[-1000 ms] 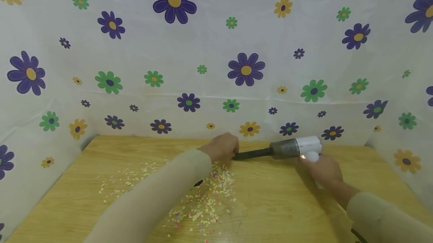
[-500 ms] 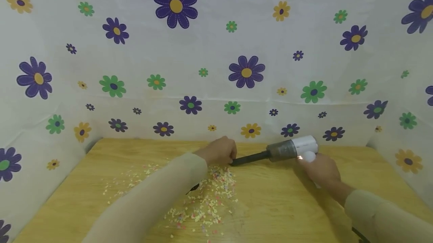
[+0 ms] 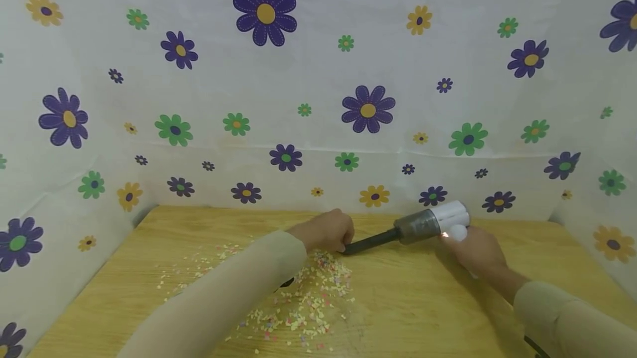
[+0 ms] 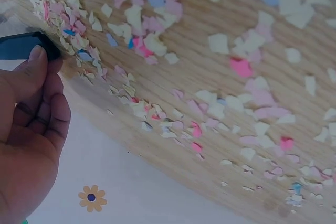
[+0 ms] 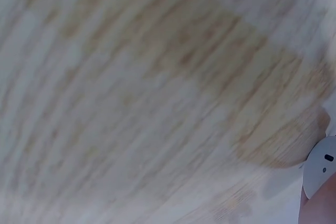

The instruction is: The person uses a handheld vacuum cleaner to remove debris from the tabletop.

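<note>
A handheld vacuum cleaner (image 3: 417,226) with a white body, a smoky see-through dust cup and a long black nozzle (image 3: 372,241) is held above the table's far half. My right hand (image 3: 479,250) grips its handle; in the right wrist view only the rounded white handle end (image 5: 319,167) and a bit of that hand show. The nozzle's tip is pinched between thumb and fingers of my left hand (image 3: 325,231). In the left wrist view, the dark tip (image 4: 25,46) is close to scattered paper bits (image 4: 142,45), pale yellow, pink and blue. My left forearm covers part of them.
Below lies a wood-grain table (image 3: 408,302), with more confetti (image 3: 298,314) spread from its middle to the left. A white sheet (image 3: 308,70) printed with flowers hangs along the back and both sides.
The vacuum's nozzle end has dipped nearer to the table, and the whole vacuum slants more steeply. Both hands keep their hold. The head view has shifted slightly.
</note>
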`<action>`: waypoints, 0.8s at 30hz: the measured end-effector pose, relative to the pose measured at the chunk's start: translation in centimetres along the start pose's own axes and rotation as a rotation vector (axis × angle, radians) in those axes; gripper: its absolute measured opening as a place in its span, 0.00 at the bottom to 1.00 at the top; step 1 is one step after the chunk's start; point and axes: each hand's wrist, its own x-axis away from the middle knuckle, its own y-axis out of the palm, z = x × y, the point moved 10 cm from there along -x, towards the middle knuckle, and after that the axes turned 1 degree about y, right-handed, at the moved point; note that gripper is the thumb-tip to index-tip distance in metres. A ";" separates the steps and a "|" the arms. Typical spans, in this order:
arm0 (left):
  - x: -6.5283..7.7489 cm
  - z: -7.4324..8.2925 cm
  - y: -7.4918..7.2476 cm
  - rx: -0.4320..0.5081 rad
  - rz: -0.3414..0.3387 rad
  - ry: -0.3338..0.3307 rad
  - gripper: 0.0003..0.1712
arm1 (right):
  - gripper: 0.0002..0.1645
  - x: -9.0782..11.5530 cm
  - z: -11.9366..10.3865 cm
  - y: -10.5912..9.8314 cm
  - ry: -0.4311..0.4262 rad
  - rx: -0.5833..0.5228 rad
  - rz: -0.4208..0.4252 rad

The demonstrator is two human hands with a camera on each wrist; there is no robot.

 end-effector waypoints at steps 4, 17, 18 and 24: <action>0.2 0.2 0.3 -0.006 -0.027 -0.009 0.06 | 0.31 0.0 -0.2 0.0 -0.028 0.012 0.004; 0.6 0.6 0.6 -0.014 -0.048 -0.001 0.06 | 0.27 0.1 -0.6 -0.1 -0.046 0.004 -0.006; 0.6 0.6 0.7 -0.005 -0.053 0.002 0.05 | 0.27 0.1 -0.6 0.0 -0.045 0.002 -0.009; 1.0 0.9 0.8 -0.002 -0.067 0.018 0.06 | 0.27 0.0 -0.8 0.0 -0.061 0.010 -0.016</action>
